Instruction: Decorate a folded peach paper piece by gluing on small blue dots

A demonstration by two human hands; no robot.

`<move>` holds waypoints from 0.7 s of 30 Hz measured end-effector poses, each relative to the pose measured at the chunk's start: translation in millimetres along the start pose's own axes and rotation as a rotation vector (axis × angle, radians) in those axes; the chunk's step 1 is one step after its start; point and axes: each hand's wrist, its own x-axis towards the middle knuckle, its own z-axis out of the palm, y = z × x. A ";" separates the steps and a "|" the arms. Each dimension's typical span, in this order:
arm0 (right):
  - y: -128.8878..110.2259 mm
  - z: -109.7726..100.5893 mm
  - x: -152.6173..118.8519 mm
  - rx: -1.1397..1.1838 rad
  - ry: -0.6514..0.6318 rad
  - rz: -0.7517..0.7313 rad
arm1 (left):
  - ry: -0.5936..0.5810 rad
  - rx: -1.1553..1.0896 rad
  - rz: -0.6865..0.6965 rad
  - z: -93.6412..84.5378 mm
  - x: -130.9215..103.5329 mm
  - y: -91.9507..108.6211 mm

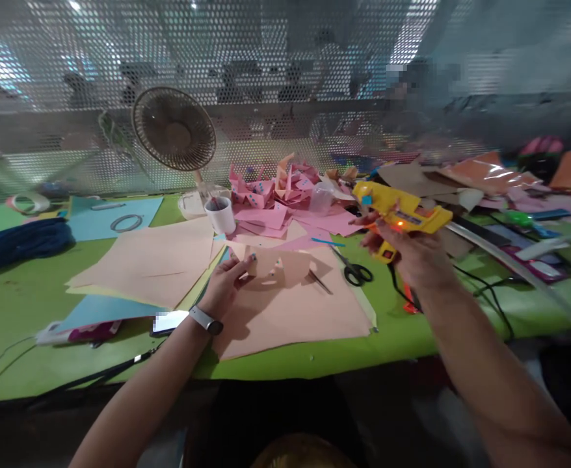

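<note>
My left hand (227,286), with a watch at the wrist, pinches a peach paper piece (270,261) that carries small coloured dots. Under it lie large peach sheets (295,318) on the green table. Raised at the right, my right hand (412,250) is wrapped round a yellow glue gun (397,207), whose small red light glows. A black cord hangs from the gun. Between the hands, black-handled scissors (358,273) rest near the edge of the peach sheets, and a thin blue strip (328,242) lies behind them.
A fan (174,129) and a white cup (220,216) stand at the back left. Folded pink papers (285,188) are heaped behind the sheets. More peach sheets (144,260), a dark blue cloth (22,242) and a phone (168,322) lie left. Cords and papers crowd the right.
</note>
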 end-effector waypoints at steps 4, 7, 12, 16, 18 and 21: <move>28.2 -62.7 19.4 -0.531 0.072 -0.031 | 0.032 -0.038 0.025 -2.4 4.4 1.7; 62.0 -101.4 32.3 -0.980 -0.034 -0.069 | 0.049 -0.062 0.041 -3.7 7.0 2.6; 105.1 -128.3 46.9 -1.244 -0.230 -0.048 | 0.069 -0.089 0.064 -6.6 10.7 3.7; 117.6 -132.7 51.7 -1.311 -0.323 -0.030 | 0.075 -0.104 0.071 -9.4 13.2 4.1; 118.9 -135.0 51.7 -1.330 -0.357 -0.021 | 0.080 -0.102 0.069 -10.0 14.1 4.1; 117.8 -138.7 50.3 -1.355 -0.387 -0.006 | 0.093 -0.109 0.064 -9.2 14.4 4.8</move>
